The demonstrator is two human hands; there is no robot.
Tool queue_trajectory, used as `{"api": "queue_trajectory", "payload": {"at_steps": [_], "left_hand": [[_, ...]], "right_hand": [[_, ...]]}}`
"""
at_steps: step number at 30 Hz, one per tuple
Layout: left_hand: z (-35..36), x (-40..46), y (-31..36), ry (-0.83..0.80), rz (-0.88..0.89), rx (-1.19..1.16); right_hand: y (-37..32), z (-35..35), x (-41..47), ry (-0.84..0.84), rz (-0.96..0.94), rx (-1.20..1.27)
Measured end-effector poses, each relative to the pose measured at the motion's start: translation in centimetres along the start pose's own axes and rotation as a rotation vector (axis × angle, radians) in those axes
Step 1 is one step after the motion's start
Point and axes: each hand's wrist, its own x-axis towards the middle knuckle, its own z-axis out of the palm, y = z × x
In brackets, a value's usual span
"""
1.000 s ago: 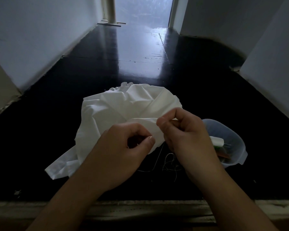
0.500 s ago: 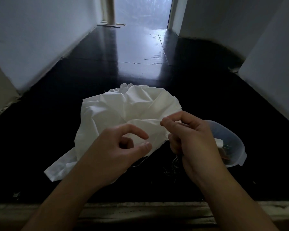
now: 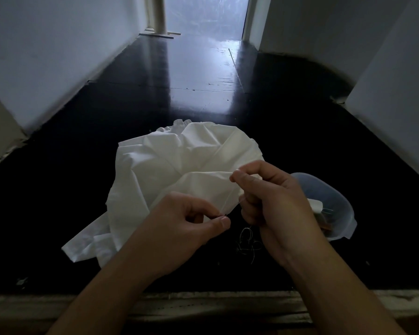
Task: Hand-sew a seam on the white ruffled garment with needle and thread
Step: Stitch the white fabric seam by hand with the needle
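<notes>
A white spool (image 3: 315,205) is held in the translucent tub (image 3: 341,209) (other contents unclear); garment (image 3: 179,165) is pinched by right hand (image 3: 273,201), thread (image 3: 230,209) by left hand (image 3: 186,228).

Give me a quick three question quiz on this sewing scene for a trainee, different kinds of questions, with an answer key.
1. True or false: the white garment lies on a dark floor.
2. Which of the hands pinches the garment's folded edge? A) left hand B) right hand
3. Fill in: to the right of the hands sits a translucent plastic ____.

Key:
1. True.
2. B. The right hand pinches the fold; the left hand pinches something thin below it, likely the needle or the thread.
3. Container. Loose thread lies on the floor beside it.
</notes>
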Motion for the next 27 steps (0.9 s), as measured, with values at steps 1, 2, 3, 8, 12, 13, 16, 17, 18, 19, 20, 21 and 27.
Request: {"api": "queue_trajectory", "payload": {"at_steps": [1,2,3,8,12,13,16,17,18,19,20,21,27], "left_hand": [[-0.1,0.0,-0.1,0.013,0.001,0.005],[-0.3,0.1,-0.2,0.023,-0.003,0.011],[-0.5,0.1,-0.4,0.026,-0.012,0.013],[-1.2,0.1,-0.6,0.018,-0.081,0.1],[-1.6,0.1,-0.8,0.001,-0.128,0.142],[-1.6,0.1,-0.9,-0.006,-0.133,0.161],[-1.8,0.2,-1.2,-0.016,-0.151,0.21],[-1.9,0.2,-1.3,-0.015,-0.158,0.217],[-1.9,0.2,-1.4,-0.012,-0.161,0.223],[-2.0,0.2,-1.4,-0.006,-0.157,0.237],[-2.0,0.2,-1.5,0.002,-0.148,0.255],[-2.1,0.2,-1.5,0.009,-0.141,0.269],[-2.5,0.1,-1.4,0.029,-0.146,0.218]], "right_hand": [[0.0,-0.1,0.0,0.01,-0.001,-0.006],[0.0,-0.1,0.1,0.017,-0.006,-0.014],[0.0,-0.2,0.2,0.027,-0.014,-0.026],[0.1,-0.7,0.5,0.149,-0.09,-0.137],[0.3,-1.2,0.8,0.195,-0.126,-0.209],[0.3,-1.3,0.8,0.197,-0.129,-0.223],[0.4,-1.6,1.0,0.204,-0.136,-0.296],[0.4,-1.7,1.0,0.205,-0.138,-0.327],[0.5,-1.7,1.1,0.207,-0.135,-0.355],[0.6,-1.8,1.1,0.212,-0.127,-0.377],[0.7,-1.8,1.2,0.218,-0.116,-0.395],[0.9,-1.8,1.3,0.222,-0.104,-0.408],[1.0,-2.0,1.6,0.275,-0.055,-0.362]]}}
